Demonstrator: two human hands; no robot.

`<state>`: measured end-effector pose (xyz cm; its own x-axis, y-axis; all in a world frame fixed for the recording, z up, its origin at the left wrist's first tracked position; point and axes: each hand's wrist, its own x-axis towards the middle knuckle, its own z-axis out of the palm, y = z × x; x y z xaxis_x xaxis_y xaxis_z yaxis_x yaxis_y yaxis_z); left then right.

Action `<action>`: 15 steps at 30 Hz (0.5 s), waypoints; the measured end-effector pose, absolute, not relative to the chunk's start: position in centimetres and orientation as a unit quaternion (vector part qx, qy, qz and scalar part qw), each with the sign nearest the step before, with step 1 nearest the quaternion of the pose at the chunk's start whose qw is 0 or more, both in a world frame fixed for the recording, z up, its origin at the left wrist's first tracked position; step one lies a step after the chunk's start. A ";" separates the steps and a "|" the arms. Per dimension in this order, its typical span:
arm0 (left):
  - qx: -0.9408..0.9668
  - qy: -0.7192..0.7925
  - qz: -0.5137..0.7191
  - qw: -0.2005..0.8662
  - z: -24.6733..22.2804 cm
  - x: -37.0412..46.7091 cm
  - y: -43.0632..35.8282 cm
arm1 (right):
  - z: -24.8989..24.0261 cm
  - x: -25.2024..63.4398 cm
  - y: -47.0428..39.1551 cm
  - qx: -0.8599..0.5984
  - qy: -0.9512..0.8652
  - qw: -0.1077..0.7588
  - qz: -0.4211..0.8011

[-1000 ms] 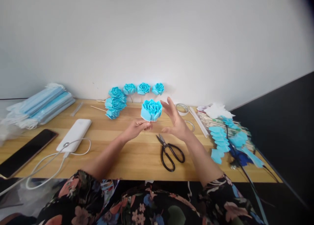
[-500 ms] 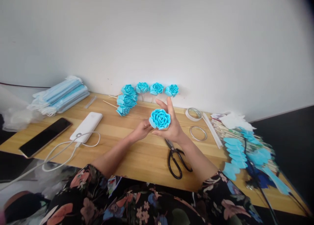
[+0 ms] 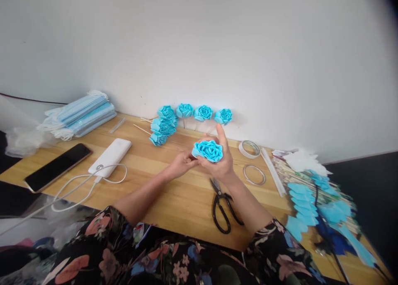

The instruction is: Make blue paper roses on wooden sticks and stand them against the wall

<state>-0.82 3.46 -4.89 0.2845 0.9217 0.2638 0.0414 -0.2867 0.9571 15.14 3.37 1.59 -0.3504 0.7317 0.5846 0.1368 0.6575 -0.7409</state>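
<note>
A blue artificial rose is held above the middle of the table. My right hand cups it from the right, with the thumb below the bloom and the fingers behind its petals. Beneath the flower's left side, my left hand is closed, fingers pinched where a stem would be; the bloom hides what lies between them. Black-handled scissors lie on the table, just left of my right forearm.
Several finished blue roses on sticks rest by the wall. To the right are tape rolls, white strips and cut blue petals. A phone, power bank with cable, and stacked masks occupy the left.
The rose has tilted, so its face shows flatter, and it sits slightly further right. Both hands still hold on beneath and beside it. The whole view has shifted a little.
</note>
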 end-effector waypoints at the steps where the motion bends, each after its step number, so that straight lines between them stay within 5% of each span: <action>1: 0.639 0.376 0.478 0.472 -4.9 -0.8 3.5 | 1.6 15.2 3.6 -0.278 -0.762 0.494 0.314; 15: 0.623 0.379 0.512 0.454 -5.1 -1.0 3.8 | 3.5 17.7 4.8 -0.187 -0.812 0.394 0.388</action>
